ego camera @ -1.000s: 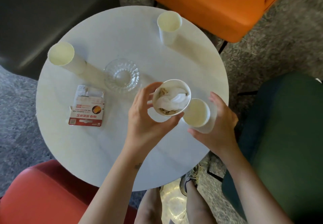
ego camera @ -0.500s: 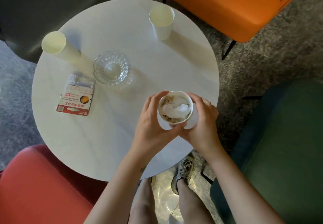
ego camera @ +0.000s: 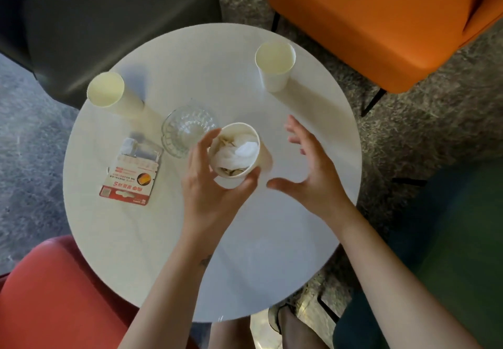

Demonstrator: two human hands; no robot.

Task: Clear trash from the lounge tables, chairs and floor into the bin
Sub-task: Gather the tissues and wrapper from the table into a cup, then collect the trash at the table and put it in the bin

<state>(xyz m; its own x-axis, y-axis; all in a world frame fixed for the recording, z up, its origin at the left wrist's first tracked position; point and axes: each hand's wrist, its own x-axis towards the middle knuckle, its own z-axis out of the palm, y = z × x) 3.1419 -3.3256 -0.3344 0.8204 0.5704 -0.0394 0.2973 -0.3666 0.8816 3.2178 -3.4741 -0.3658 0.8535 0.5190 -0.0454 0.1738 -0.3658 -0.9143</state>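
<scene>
My left hand (ego camera: 209, 188) grips stacked white paper cups (ego camera: 235, 152) above the round white table (ego camera: 245, 253); the top cup holds crumpled tissue and scraps. My right hand (ego camera: 313, 174) hovers just right of the stack, fingers spread, holding nothing. Two more empty paper cups stand on the table, one at the far left (ego camera: 109, 94) and one at the far right (ego camera: 275, 64). A torn red-and-white wrapper (ego camera: 130, 177) lies on the table's left side.
A clear glass dish (ego camera: 185, 128) sits just left of the held cups. Chairs ring the table: dark grey (ego camera: 109, 22) far left, orange (ego camera: 367, 16) far right, red (ego camera: 54, 294) near left, green (ego camera: 435, 253) near right. Carpet lies beneath.
My right hand slid its cup under the tissue-filled cup, then let go and drew away to the right. My left hand now holds the stack alone, nearer the glass dish.
</scene>
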